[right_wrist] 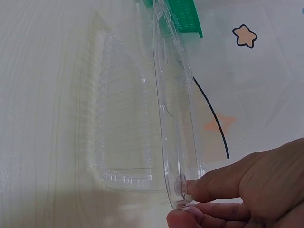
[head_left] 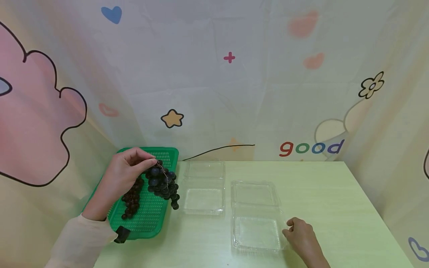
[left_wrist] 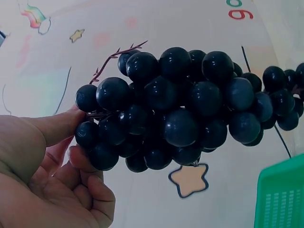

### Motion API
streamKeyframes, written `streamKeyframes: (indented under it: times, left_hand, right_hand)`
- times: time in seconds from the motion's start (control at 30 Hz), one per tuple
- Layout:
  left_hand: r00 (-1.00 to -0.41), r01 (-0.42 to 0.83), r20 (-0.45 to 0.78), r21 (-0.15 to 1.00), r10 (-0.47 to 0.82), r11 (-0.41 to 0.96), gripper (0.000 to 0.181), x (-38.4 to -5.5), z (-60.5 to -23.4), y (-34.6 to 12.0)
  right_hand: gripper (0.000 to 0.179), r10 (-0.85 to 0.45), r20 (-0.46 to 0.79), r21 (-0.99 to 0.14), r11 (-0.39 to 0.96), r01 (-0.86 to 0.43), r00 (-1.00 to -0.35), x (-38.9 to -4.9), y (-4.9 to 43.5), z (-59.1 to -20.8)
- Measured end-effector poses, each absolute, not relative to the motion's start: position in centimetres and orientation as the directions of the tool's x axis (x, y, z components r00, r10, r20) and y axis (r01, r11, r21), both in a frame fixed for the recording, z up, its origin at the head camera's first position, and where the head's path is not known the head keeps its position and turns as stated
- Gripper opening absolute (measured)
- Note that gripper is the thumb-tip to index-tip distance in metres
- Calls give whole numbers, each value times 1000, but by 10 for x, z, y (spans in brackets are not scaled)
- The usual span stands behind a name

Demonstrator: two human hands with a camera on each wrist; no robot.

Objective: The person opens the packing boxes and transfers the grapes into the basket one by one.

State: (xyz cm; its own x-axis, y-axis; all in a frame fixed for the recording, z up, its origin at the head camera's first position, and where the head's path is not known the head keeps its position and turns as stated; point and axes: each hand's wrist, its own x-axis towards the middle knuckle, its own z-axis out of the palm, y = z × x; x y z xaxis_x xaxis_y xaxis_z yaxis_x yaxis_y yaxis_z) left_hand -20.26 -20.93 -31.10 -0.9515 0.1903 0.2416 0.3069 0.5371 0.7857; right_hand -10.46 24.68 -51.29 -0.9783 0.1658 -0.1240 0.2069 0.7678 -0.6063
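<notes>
My left hand (head_left: 122, 176) pinches a bunch of black grapes (head_left: 163, 184) by its stem end and holds it over the right part of a green basket (head_left: 157, 227). In the left wrist view the grapes (left_wrist: 180, 109) stretch away from the fingertips, and a bare twig sticks out on top. A second, redder bunch of grapes (head_left: 132, 199) lies in the basket, partly hidden by the left hand. At the right, my right hand (head_left: 301, 238) is beside an open clear plastic clamshell box (head_left: 256, 230). Its thumb and fingers pinch a corner of the box's rim (right_wrist: 183, 192).
Another open clear plastic box (head_left: 203, 199) lies between the basket and the nearer box. All stand on a pale wooden table (head_left: 321, 193). A printed curtain (head_left: 214, 93) hangs behind the table's back edge and along both sides.
</notes>
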Motion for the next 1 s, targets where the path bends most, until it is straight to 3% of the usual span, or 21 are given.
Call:
streamKeyframes:
  times: [0.43, 1.0]
  left_hand:
    - [-975, 218, 200, 802, 93, 557, 30, -202, -310, -248]
    - [-983, 176, 103, 744, 150, 644, 29, -204, -323, -286]
  right_hand:
    - [26, 152, -114, -608, 771, 190, -982, -105, 248, -515]
    - [27, 146, -125, -605, 773, 192, -981, -105, 248, -513]
